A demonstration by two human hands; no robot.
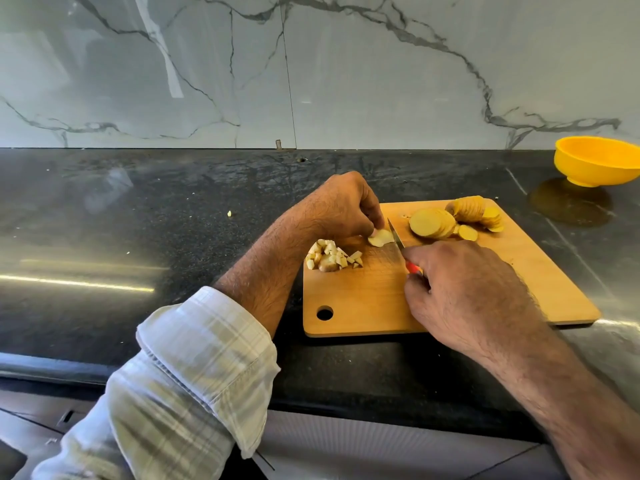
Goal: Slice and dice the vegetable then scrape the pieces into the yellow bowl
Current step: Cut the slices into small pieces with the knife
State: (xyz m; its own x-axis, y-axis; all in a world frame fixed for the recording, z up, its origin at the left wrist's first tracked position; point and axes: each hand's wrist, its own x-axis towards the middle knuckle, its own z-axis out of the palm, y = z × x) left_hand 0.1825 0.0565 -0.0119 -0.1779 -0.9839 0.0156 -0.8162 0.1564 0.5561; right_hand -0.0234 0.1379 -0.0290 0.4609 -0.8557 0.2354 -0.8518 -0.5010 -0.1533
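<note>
On the cutting board (450, 299), the left hand (341, 206) pinches a slice (380, 237) flat at the board's middle, steadying it for dicing. The right hand (464, 292) grips the knife (396, 237), blade just beside that slice. Diced pieces (332, 256) wait at the board's left; uncut slices (457, 218) lie at its far side. The yellow bowl (597, 161) stands beyond the board's far right corner, clear of the cutting.

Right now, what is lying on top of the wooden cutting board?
On the cutting board: diced pieces, a slice under the left hand's fingers, the knife, a row of slices. The right hand covers the knife handle.
</note>
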